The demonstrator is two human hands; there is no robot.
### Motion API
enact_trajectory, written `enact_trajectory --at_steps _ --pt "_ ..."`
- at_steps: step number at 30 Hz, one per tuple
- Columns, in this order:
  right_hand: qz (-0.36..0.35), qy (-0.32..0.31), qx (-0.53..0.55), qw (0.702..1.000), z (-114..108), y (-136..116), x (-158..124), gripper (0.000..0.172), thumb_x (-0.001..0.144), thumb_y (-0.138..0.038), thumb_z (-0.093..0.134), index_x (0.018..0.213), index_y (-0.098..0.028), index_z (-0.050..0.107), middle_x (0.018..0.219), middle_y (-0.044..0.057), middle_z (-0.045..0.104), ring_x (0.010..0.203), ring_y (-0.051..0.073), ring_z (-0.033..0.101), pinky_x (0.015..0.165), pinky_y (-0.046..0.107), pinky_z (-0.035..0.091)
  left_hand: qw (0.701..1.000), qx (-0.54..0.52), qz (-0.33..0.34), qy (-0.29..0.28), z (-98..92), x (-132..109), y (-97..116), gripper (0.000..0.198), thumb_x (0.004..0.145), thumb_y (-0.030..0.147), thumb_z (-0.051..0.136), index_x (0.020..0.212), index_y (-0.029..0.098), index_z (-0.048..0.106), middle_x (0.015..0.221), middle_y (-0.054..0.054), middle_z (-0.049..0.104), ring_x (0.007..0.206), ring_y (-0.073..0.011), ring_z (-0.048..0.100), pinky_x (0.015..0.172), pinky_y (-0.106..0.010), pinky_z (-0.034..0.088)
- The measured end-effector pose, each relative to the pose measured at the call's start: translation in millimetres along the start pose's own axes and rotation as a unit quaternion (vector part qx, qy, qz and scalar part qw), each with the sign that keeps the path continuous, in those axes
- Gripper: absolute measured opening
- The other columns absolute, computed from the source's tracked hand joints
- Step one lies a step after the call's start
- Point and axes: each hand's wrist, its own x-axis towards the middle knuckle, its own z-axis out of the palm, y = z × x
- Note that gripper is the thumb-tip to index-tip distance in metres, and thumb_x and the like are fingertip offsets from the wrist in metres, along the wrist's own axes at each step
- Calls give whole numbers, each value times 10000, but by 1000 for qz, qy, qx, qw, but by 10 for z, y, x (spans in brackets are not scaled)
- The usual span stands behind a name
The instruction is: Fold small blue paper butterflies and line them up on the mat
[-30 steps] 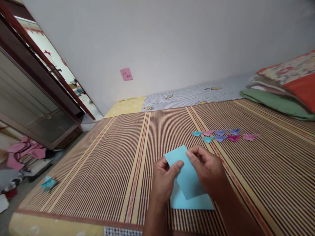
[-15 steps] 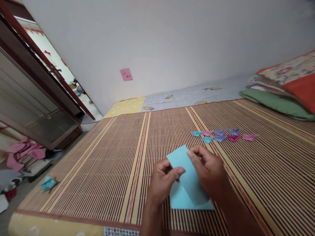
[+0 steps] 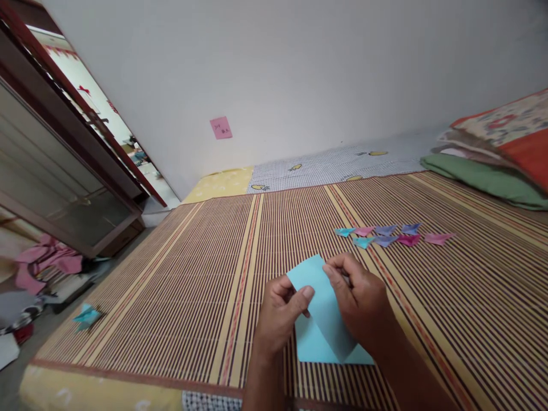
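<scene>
A light blue sheet of paper [image 3: 327,308] is pinched between my two hands, tilted up off the mat. My left hand [image 3: 280,311] grips its left edge, thumb on top and fingers behind. At the upper right corner, my right hand [image 3: 362,291] holds it between thumb and fingers. Beneath it lies more light blue paper [image 3: 310,342], flat on the striped mat [image 3: 205,297]; whether the two are joined I cannot tell. Beyond my hands several small folded paper pieces in blue, pink and purple, among them a magenta one [image 3: 409,240], sit in two rows.
A crumpled-looking blue folded paper [image 3: 87,315] rests near the mat's left edge. Folded bedding, with a green piece [image 3: 483,180] at the bottom, is stacked at the far right. A pink note [image 3: 221,128] is on the wall. Left stands a door [image 3: 64,171] with pink cloth [image 3: 47,262] below.
My hands have shifted slightly left with the held paper, whose upper edge is a little lower. The view has moved slightly; both hands keep their grip.
</scene>
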Motion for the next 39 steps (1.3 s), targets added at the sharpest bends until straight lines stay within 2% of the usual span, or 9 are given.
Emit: enact_trajectory --at_steps 5,12,15,19,23,26,30,34,39 --pt "13 -6 14 1000 3 -6 -7 195 995 -324 472 835 -232 537 680 -12 611 590 165 592 581 266 427 999 5 41 30 -53 22 2 318 861 384 701 650 172 594 579 31 500 550 -109 439 562 -232 384" --pt "18 -20 29 999 -26 -16 3 208 988 -322 478 812 -231 542 655 -19 586 577 157 573 558 254 416 980 -28 118 156 -82 108 70 303 882 360 663 653 191 558 628 31 522 614 -118 478 628 -224 406" --pt "24 -19 28 999 -29 -14 0 207 988 -323 483 815 -228 544 652 -24 587 563 152 570 552 254 411 991 -52 77 94 -63 101 79 287 823 453 716 774 184 628 672 24 553 621 -117 492 612 -222 419" --pt "22 -25 32 999 -9 -10 -2 194 990 -322 488 833 -222 544 682 -17 606 610 160 602 586 262 425 998 -24 -52 9 56 56 64 335 652 375 880 796 135 696 690 -5 625 600 -119 537 579 -233 454" --pt "41 -26 64 997 -25 -29 12 211 976 -338 510 808 -218 549 654 -25 572 579 151 561 564 260 415 997 -57 -57 16 188 30 60 282 720 361 849 852 130 754 702 -32 698 630 -141 616 627 -264 514" --pt "76 -78 113 988 -69 -43 29 255 960 -372 534 761 -212 552 621 -36 521 552 139 507 524 252 390 995 -82 -42 26 195 36 21 255 732 340 848 839 127 755 704 -33 712 621 -138 625 618 -264 526" --pt "110 -169 152 968 -131 -15 48 329 954 -401 540 692 -202 540 590 -49 430 540 126 428 490 248 329 989 -117 -30 83 132 75 -58 234 731 306 857 775 126 714 669 -3 687 571 -103 591 572 -222 501" --pt "139 -205 178 953 -206 74 67 293 937 -389 572 716 -198 576 599 -44 473 549 127 465 503 246 356 967 -177 -1 183 92 132 -25 269 690 299 884 804 132 707 707 -6 715 594 -116 634 579 -222 523" --pt "178 -149 231 945 -258 165 108 284 922 -410 608 736 -197 595 639 -19 552 567 130 508 547 258 411 925 -260 34 273 87 168 106 356 649 275 906 941 153 744 862 -50 778 785 -178 731 743 -267 580"
